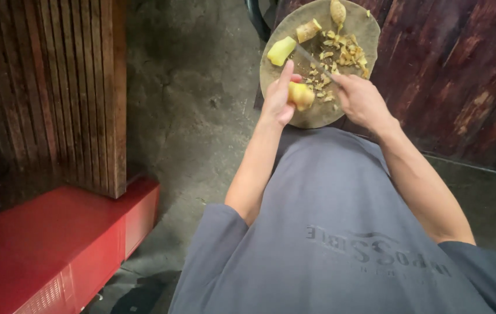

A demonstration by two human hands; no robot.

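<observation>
Two bare hands are held over a round, worn board (294, 116) that is set on the dark wooden table (451, 75) at its near edge, so that the peelings fall onto the board rather than onto the floor. A yellow, partly peeled root piece (301, 94) is gripped in the left hand (280, 99), with the fingers curled tight around it and the thumb raised straight up beside it, which leaves the top of the piece open to the blade. A knife (313, 60) is held in the right hand (361, 100), its fingers closed about the handle and its blade pointed away toward the far left of the board; whether the edge is touching the held piece cannot be told. Loose peel scraps (341, 55) are gathered toward the far right part of the board, clear of the hands. A peeled yellow piece (281, 50) is laid at the left rim, and two unpeeled pieces are kept at the far rim, apart from the scraps. Both forearms are stretched forward from the grey shirt (341, 232), the left nearly straight and the right angled inward, with both wrists bent down toward the board.
</observation>
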